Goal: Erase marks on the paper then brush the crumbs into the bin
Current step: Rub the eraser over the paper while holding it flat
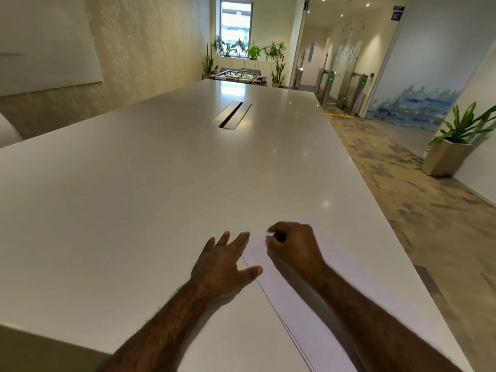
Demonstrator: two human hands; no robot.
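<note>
long glossy white table (134,197) | our left hand (225,267), fingers spread flat, pressing left edge of thin white paper sheet (300,299) lying at table's near right | our right hand (292,245), fingers curled over the paper, blurred, can't tell what it pinches | potted green plant (456,140) on floor far right

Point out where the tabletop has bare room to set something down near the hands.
Bare table runs left of the left hand and ahead of both hands up to the cable slot. It is crowded only near the right edge, where the paper lies under the right hand.
</note>
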